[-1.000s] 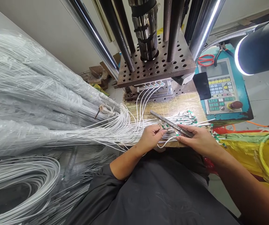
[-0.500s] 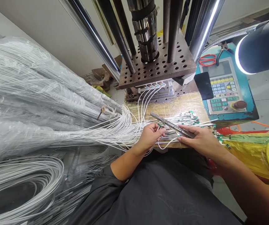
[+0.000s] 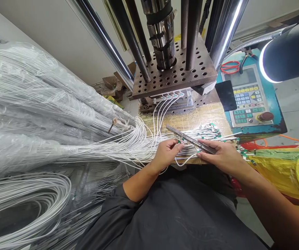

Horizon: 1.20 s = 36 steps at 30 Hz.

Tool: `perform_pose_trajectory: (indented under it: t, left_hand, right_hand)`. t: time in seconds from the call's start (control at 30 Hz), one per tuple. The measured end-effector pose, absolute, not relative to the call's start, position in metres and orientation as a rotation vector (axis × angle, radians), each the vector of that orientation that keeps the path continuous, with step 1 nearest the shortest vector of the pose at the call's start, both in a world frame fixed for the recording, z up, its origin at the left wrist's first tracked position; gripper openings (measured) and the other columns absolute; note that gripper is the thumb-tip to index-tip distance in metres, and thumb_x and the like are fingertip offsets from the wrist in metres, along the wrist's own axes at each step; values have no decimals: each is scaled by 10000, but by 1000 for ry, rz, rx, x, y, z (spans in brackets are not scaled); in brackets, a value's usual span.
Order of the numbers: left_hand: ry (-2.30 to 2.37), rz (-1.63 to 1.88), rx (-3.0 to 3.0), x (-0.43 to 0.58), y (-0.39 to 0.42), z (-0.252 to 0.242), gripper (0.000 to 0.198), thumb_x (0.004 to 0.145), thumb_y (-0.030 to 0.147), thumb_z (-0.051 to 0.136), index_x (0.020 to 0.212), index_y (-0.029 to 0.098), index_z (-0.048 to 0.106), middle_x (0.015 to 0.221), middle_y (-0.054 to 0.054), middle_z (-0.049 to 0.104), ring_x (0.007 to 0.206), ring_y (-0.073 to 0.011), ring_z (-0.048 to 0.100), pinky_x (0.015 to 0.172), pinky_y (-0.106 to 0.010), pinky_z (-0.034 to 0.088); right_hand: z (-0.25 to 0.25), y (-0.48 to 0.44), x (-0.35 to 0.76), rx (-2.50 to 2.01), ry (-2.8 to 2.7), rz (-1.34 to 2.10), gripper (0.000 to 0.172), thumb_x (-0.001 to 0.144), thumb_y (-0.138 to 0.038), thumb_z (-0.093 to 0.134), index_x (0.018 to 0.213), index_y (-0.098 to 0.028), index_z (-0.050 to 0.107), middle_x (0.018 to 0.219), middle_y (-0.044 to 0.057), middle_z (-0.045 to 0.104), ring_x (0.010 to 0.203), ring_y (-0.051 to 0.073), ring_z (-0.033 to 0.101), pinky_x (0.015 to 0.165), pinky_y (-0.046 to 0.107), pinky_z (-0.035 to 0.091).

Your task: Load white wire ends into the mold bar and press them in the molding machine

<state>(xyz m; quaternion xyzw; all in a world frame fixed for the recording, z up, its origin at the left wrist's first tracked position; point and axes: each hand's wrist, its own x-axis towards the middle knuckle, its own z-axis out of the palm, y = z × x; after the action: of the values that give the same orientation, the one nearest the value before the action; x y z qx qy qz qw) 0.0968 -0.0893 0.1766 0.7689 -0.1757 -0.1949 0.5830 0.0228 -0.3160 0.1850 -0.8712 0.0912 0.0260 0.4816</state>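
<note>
Right hand (image 3: 222, 153) grips metal bar (image 3: 188, 138); left hand (image 3: 165, 153) pinches green-tipped cable (image 3: 179, 141) beside it.

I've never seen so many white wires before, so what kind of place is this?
Probably a workshop or small factory: there's a big metal machine that looks like a press, a control panel with lots of buttons, and heaps of white cables.

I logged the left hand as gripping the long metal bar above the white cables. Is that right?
Not quite: the head view shows the right hand gripping the long metal bar. It is above the white cables, as you logged.
</note>
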Motion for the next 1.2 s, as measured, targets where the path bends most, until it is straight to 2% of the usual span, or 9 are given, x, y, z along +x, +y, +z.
perform_pose_trajectory:
  t: [0.07, 0.17, 0.3, 0.7, 1.03, 1.2]
  left_hand:
    - [-631, -371, 1965, 97, -88, 178, 369, 962, 394, 605, 676, 162, 583, 682, 6, 554, 690, -122, 506, 688, -264, 400]
    - [-916, -379, 2088, 96, -87, 180, 320, 997, 317, 557, 720, 168, 616, 724, -6, 575, 719, -134, 529, 710, -268, 403]
    - [-1059, -377, 2165, 94, -88, 182, 311, 1015, 305, 534, 747, 175, 626, 747, -11, 591, 732, -138, 541, 704, -259, 409]
    - [-1108, -362, 2249, 93, -90, 185, 265, 1020, 261, 504, 822, 176, 659, 815, -31, 630, 786, -154, 573, 735, -265, 438]
    - [-1095, -352, 2266, 97, -90, 184, 309, 1029, 294, 508, 772, 174, 632, 779, -25, 608, 752, -151, 550, 702, -272, 401]
    - [-1088, -359, 2251, 97, -91, 184, 295, 1021, 287, 523, 773, 174, 635, 776, -26, 612, 755, -156, 552, 707, -277, 401]
  right_hand:
    - [185, -316, 22, -2119, 219, 63, 547, 746, -417, 769, 1249, -207, 743, 1190, 46, 760, 1099, 301, 723, 993, 406, 588]
    - [184, -317, 22, -2117, 220, 55, 544, 748, -415, 770, 1248, -202, 744, 1198, 50, 756, 1112, 303, 718, 1004, 402, 582]
    - [183, -317, 21, -2117, 212, 41, 540, 747, -417, 774, 1245, -210, 747, 1171, 47, 766, 1090, 303, 726, 997, 410, 585]
    - [183, -316, 20, -2120, 227, 65, 581, 741, -442, 771, 1260, -183, 740, 1174, 60, 765, 1096, 311, 722, 1010, 401, 576]
    - [182, -316, 20, -2145, 232, 51, 562, 747, -432, 765, 1258, -200, 743, 1158, 51, 771, 1071, 305, 731, 984, 394, 588]
    - [181, -317, 20, -2168, 208, 59, 560, 754, -434, 763, 1265, -205, 739, 1180, 48, 764, 1100, 301, 721, 1016, 395, 569]
